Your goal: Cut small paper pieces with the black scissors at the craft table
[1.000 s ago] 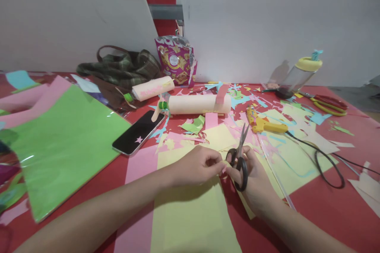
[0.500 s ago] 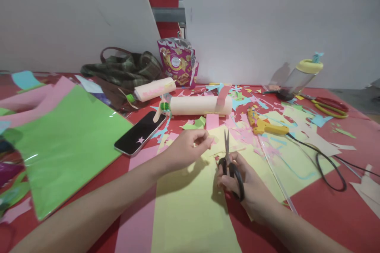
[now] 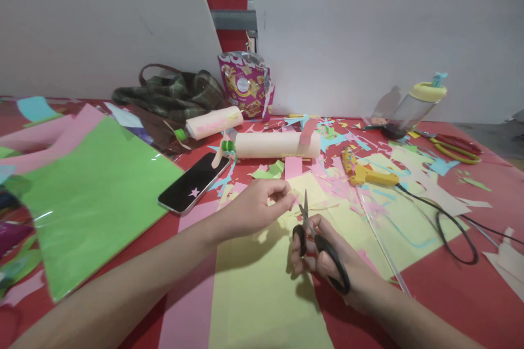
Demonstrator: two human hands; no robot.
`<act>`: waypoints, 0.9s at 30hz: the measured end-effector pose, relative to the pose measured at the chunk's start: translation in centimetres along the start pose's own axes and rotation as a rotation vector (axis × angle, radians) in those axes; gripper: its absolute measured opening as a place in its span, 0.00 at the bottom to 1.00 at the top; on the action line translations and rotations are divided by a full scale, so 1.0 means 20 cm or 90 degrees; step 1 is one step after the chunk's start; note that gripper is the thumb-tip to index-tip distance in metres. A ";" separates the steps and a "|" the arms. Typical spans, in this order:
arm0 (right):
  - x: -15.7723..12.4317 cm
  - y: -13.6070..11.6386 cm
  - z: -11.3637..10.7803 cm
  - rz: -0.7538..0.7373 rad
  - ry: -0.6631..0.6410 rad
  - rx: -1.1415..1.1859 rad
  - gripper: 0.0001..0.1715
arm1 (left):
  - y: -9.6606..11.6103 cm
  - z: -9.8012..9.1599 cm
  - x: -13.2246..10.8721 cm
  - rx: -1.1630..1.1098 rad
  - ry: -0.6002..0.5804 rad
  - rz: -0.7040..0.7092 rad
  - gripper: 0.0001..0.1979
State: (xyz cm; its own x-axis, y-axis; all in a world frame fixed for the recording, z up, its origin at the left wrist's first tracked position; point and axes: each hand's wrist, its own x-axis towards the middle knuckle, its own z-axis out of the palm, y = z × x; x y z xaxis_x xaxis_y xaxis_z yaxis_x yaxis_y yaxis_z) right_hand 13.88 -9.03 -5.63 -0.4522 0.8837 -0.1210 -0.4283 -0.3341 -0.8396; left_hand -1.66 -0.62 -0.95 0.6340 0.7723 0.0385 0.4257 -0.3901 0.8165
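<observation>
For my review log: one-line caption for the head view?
Right hand holds black scissors beside the left hand, fingers pinched, above a yellow paper sheet.

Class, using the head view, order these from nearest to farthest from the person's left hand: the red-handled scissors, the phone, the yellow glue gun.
From the left hand:
1. Phone, just to its left.
2. Yellow glue gun, off to its right.
3. Red-handled scissors, far right, at the back.

Left hand raised, fingertips pinched, right hand lower, fingers curled in a closed grip, forearms reaching forward
</observation>
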 end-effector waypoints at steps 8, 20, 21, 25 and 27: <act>0.00 0.01 0.00 0.015 0.020 -0.025 0.20 | 0.00 0.00 0.00 0.019 -0.024 -0.004 0.14; 0.00 0.03 -0.01 -0.002 0.022 -0.028 0.22 | 0.00 0.01 0.00 0.020 -0.029 -0.001 0.14; 0.00 0.03 -0.01 -0.003 0.027 -0.030 0.21 | 0.00 0.01 0.00 0.019 -0.031 -0.002 0.14; 0.01 0.04 -0.01 0.001 0.033 -0.034 0.20 | 0.01 0.01 0.00 0.019 -0.033 -0.001 0.14; 0.00 0.04 -0.02 0.000 0.031 -0.036 0.21 | 0.01 0.01 0.00 0.015 -0.033 0.000 0.14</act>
State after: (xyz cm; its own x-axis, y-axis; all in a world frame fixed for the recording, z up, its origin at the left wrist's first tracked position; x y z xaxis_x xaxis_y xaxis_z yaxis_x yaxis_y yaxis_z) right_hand 13.73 -9.14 -6.51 -0.4131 0.8990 -0.1455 -0.3829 -0.3164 -0.8679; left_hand -1.45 -0.80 -0.95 0.6661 0.7458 0.0087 0.4405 -0.4029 0.8023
